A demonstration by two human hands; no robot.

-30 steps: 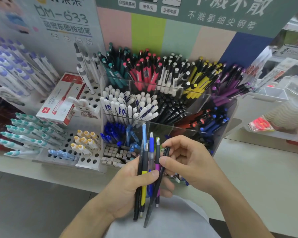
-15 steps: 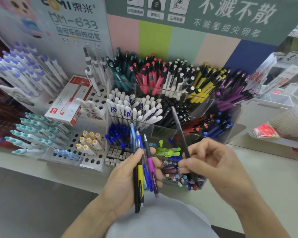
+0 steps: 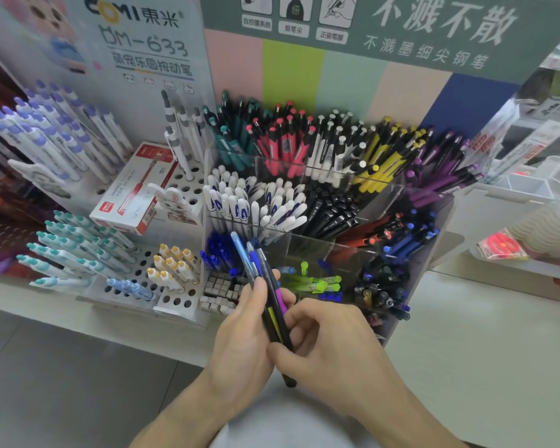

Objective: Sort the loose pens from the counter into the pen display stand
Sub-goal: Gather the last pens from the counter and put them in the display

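Observation:
My left hand (image 3: 243, 337) grips a bundle of loose pens (image 3: 259, 273), blue, black, yellow and purple, held upright in front of the clear acrylic pen display stand (image 3: 434, 221). My right hand (image 3: 330, 344) pinches the lower end of a dark pen (image 3: 285, 360) in that bundle. The stand's compartments hold teal, red, white, yellow, purple, black and blue pens, sorted by colour. A front compartment holds green pens (image 3: 317, 281).
A white pegboard rack (image 3: 178, 302) at the left carries teal, purple-capped and yellow-capped pens. A red and white pen box (image 3: 133, 192) lies on it. The pale counter (image 3: 482, 334) runs to the right, with clear trays (image 3: 530, 189) behind.
My right hand no longer holds the black pen it had lifted toward the stand. It has come back to the bundle and pinches another pen. The camera has moved closer.

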